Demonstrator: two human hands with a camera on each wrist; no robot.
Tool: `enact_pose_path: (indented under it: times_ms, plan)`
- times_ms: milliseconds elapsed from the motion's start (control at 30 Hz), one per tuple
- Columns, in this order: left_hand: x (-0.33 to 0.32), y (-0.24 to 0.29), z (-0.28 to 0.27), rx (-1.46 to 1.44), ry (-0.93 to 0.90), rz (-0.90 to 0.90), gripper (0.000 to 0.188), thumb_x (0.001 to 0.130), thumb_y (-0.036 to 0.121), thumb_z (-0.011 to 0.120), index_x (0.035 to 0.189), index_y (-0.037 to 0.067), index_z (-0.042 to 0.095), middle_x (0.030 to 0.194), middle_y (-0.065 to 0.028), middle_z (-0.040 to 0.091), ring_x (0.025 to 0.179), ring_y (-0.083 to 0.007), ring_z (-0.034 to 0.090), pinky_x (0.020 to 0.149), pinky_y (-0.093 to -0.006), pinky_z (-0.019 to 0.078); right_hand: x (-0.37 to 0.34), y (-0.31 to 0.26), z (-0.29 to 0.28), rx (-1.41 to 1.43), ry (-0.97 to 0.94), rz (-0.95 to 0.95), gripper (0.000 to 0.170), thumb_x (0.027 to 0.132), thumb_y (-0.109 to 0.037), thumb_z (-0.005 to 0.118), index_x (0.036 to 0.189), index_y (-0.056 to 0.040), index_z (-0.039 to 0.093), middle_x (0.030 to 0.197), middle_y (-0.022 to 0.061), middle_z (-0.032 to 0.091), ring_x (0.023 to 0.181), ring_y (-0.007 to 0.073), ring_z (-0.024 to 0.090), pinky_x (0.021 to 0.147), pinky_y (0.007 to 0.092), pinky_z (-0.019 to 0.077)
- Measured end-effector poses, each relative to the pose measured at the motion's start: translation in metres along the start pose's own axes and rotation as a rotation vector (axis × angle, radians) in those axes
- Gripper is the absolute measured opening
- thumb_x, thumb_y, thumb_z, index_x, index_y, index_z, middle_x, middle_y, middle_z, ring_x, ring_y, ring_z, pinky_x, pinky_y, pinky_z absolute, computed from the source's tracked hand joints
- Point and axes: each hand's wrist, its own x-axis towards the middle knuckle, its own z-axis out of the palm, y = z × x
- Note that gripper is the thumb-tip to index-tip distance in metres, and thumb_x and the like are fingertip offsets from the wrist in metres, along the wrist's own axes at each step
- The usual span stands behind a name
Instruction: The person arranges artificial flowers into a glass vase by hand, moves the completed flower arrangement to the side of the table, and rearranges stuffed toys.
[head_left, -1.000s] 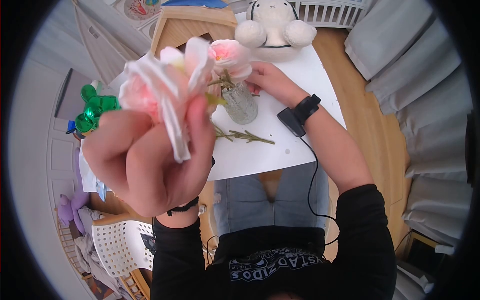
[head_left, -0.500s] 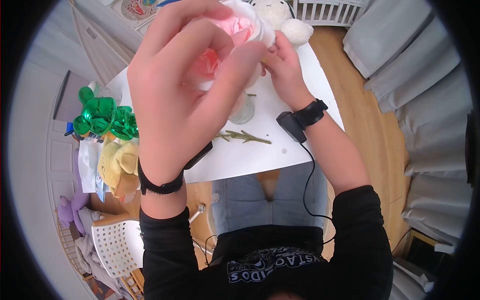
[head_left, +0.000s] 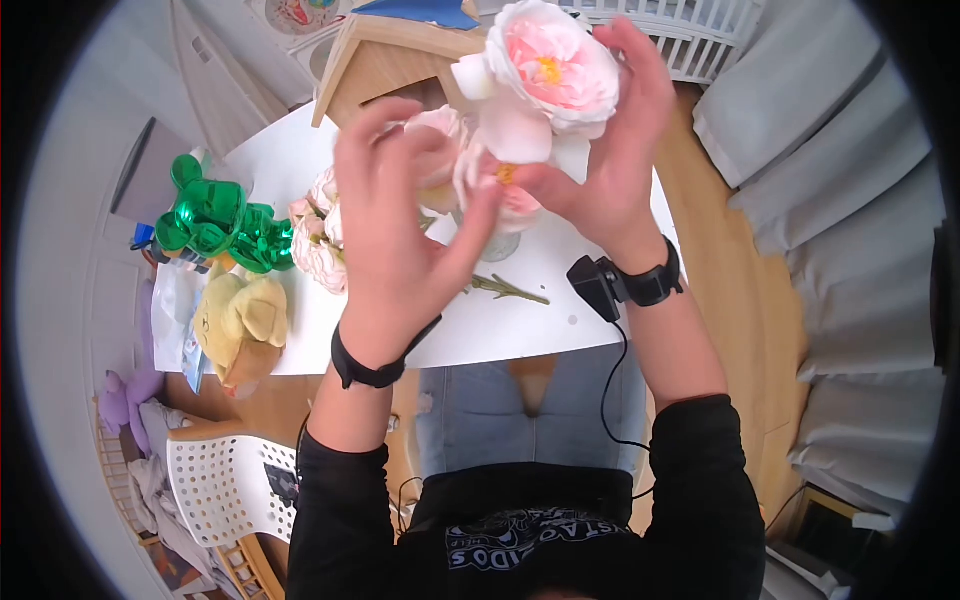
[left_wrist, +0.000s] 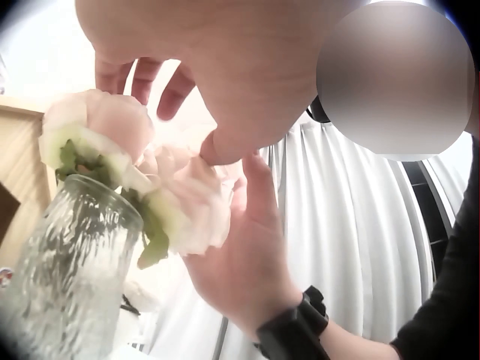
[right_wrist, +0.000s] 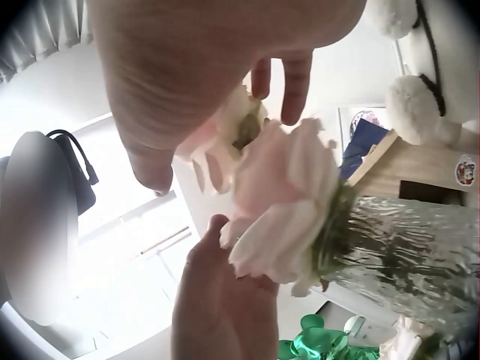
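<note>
Pink-white roses stand in a ribbed glass vase. In the head view, a large rose is beside my right hand, whose fingers are spread, its thumb close to a lower rose. My left hand is around the other side, fingers apart and gently bent. The left wrist view shows my left hand over the blooms, its thumb at a petal edge. My right hand hangs loosely over a rose in the right wrist view. Neither hand visibly grips a stem.
Cut stems lie on the white table. At the left are more roses, a green shiny figure and a yellow plush. A wooden house stands behind.
My left hand has moved down and back from the blooms, its fingers spreading. My right hand has risen beside the large rose. The roses at the left of the table have come into view.
</note>
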Motion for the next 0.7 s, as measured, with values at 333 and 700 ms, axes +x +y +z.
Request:
enact_pose_path:
  times_ms: [333,700]
  plan:
    - [-0.015,0.005,0.014,0.049,0.019,-0.076,0.032,0.081,0.012,0.086,0.107,0.003,0.068,0.125,-0.0176,0.067,0.113,-0.0372,0.062,0.098,-0.0467,0.0499,0.051,-0.024,-0.008,-0.148,-0.064,0.137,0.036,0.086,-0.01,0.09,0.115,-0.004,0.07,0.133,0.0187,0.061,0.133,0.0325,0.057,0.11,0.0406,0.0474]
    - [-0.016,0.004,0.003,-0.064,-0.057,-0.296,0.022,0.079,0.006,0.074,0.099,0.001,0.066,0.13,-0.0236,0.063,0.118,-0.0437,0.06,0.103,-0.0512,0.0515,0.032,0.012,0.002,0.327,-0.074,0.333,0.03,0.1,-0.009,0.081,0.128,-0.0037,0.071,0.155,0.0115,0.051,0.134,0.0198,0.061,0.102,0.0343,0.0612]
